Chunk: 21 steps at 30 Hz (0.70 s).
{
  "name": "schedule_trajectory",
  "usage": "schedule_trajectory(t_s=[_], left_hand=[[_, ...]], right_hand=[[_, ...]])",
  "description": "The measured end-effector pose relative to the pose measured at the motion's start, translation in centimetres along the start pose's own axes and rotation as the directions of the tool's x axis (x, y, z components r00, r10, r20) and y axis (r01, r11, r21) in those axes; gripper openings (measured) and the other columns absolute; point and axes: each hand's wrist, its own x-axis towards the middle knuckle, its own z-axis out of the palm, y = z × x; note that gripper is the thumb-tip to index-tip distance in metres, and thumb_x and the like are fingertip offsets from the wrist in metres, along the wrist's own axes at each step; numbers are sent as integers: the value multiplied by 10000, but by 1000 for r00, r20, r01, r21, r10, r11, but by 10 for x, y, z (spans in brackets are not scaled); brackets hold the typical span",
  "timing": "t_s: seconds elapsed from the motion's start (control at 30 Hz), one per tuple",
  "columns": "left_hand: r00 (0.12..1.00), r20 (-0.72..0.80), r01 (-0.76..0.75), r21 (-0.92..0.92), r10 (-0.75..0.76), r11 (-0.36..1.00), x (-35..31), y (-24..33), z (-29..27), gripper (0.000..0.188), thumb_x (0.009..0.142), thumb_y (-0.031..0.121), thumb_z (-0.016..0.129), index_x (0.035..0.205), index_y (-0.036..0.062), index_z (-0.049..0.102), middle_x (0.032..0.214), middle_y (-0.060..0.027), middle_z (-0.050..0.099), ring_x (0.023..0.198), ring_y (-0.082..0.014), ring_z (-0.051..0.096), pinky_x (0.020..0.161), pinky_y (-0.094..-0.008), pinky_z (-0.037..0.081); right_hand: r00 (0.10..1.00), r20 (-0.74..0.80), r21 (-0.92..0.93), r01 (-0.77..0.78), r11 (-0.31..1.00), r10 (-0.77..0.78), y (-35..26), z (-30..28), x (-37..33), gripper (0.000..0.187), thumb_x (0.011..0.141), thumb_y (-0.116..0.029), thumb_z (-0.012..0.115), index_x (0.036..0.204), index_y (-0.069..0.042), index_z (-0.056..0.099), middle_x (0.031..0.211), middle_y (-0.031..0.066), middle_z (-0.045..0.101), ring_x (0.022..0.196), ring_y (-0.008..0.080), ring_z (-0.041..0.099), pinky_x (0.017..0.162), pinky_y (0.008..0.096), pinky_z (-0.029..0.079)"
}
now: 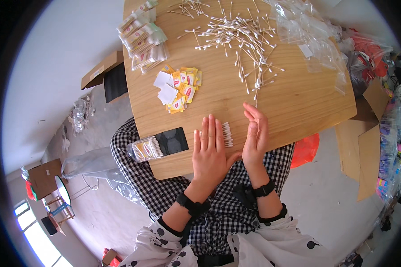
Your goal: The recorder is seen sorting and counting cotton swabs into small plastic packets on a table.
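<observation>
My left hand [210, 155] lies flat with straight fingers at the table's near edge, partly covering a small row of cotton swabs [227, 134]. White tips of the swabs show just right of its fingers. To the right of that row, my right hand [255, 140] stands on its edge, fingers stretched and apart from the swabs, with nothing seen in it. Left of my hands, a clear bag filled with cotton swabs [147, 149] rests beside a black pad [172, 141]. Farther up, a large loose heap of cotton swabs [243, 35] spreads over the wooden table [209, 100].
Yellow cards [188, 86], some turned white side up, lie left of centre. Filled swab packs [142, 40] are stacked at the far left edge. Clear plastic bags [309, 33] cover the far right. Cardboard boxes [358, 142] stand beside the table on the right.
</observation>
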Motion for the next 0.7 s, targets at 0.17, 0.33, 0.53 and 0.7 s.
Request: schedule_trajectory(t_s=[0.17,0.33,0.53,0.7], left_hand=[[998,-64,3,-113,-10,994,2,3,-6,881,906,444,597,1499,-100,239,1581,-280,228,1490,-427,180,1190,-557,170],[979,-204,-89,-317,23,944,34,-8,-18,754,908,213,569,1515,-75,227,1584,-264,236,1491,-418,184,1195,-538,174],[989,-9,-150,-7,150,989,39,1,-5,793,945,375,540,1524,-64,223,1592,-240,242,1502,-347,199,1206,-498,177],[994,-43,-99,6,99,995,68,-6,-3,822,949,452,511,1517,-73,235,1598,-233,234,1508,-341,179,1214,-491,153]], right_hand=[[1000,-23,3,11,1000,-11,-3,-2,1,364,1069,-239,422,1314,19,499,1352,161,546,1275,251,515,1089,403,410],[998,-45,-36,-35,999,34,-9,-2,-2,357,1069,-235,425,1306,22,502,1329,166,563,1236,249,539,1076,394,419],[998,-64,-7,20,1000,-21,-4,-2,-1,345,1068,-205,409,1296,37,500,1329,175,561,1228,250,541,1064,384,424],[999,-43,-21,25,999,-26,-5,-1,0,353,1066,-207,403,1309,37,484,1335,181,553,1249,258,533,1070,388,417]])
